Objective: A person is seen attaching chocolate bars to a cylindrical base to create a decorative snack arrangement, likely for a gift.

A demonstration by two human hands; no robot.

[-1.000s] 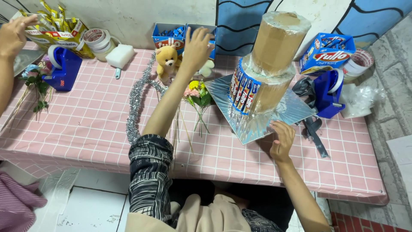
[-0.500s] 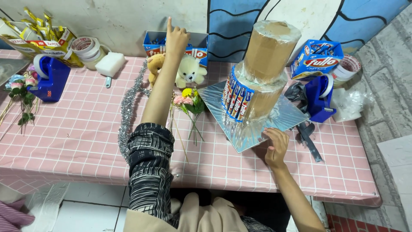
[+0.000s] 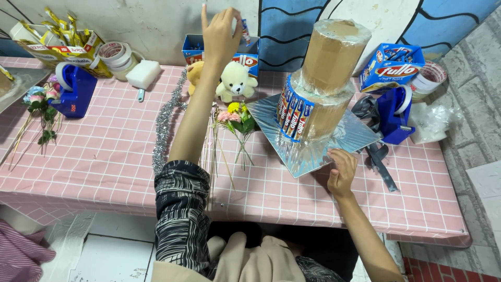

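Your left hand at the top centre pinches a small snack stick just above the blue box; lift it straight so the box stays put. Your right hand, fingers loosely curled and empty, steadies the silver board under the cardboard tower, lower right of centre. The pink checked desk stands against a painted wall.
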